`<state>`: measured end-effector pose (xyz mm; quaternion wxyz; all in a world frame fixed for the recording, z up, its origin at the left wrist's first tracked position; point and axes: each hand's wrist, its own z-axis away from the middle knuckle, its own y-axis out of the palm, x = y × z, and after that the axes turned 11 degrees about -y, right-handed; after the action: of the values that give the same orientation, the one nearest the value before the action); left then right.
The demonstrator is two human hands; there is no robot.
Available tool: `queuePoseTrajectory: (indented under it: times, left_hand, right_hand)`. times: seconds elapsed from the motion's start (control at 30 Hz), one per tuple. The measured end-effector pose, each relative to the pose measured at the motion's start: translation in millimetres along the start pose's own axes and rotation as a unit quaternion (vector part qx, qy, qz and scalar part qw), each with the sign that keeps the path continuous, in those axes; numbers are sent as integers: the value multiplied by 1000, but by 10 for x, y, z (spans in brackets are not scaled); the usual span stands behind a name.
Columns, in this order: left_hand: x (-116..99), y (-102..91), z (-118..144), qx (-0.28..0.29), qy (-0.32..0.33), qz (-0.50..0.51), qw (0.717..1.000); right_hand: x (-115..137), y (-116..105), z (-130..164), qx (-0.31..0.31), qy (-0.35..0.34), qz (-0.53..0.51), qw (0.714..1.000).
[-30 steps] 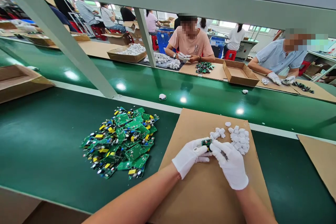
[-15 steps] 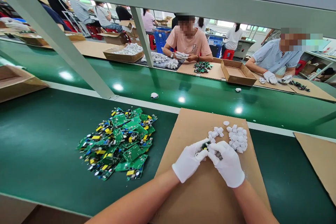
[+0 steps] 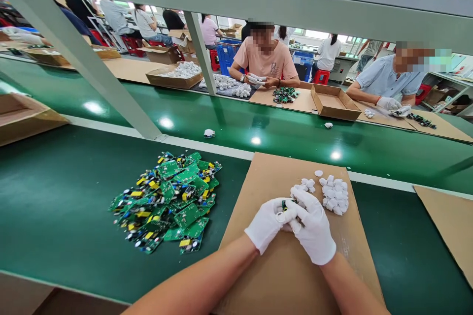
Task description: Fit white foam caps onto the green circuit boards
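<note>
Circuit board (image 3: pixel 287 204), small and green, sits pinched between both gloved hands above the cardboard sheet (image 3: pixel 269 172) on the green tabletop (image 3: pixel 55 216). Left hand (image 3: pixel 266 224) and right hand (image 3: pixel 312 229) press together around it. White caps (image 3: pixel 334 194) lie just beyond; a board pile (image 3: pixel 168 199) lies left.

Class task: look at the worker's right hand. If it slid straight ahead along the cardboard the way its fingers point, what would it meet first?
Probably the small circuit board that the right hand already pinches with the left hand; just beyond lie white plastic pieces, though depth is uncertain.
</note>
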<state>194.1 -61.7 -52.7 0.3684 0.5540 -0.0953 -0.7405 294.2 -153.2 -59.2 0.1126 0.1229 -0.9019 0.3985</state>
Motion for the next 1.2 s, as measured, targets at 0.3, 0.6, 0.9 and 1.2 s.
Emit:
queuePoseTrajectory:
  times: [0.3,0.6,0.9,1.2]
  left_hand:
    - [-113,8,44,34,-38,10,999]
    - [-85,6,69,36,-32,25,999]
    - [-123,27,76,-5,-18,-47,999]
    - [-144,54,114,76,-60,43,994]
  right_hand:
    - [-33,-124,-19,32,73,-152,985]
    - [42,-107,-26,-31,11,-65,997]
    - [18,-78,38,7,185,-367,912]
    - [-53,-92,24,70,264,-340,900]
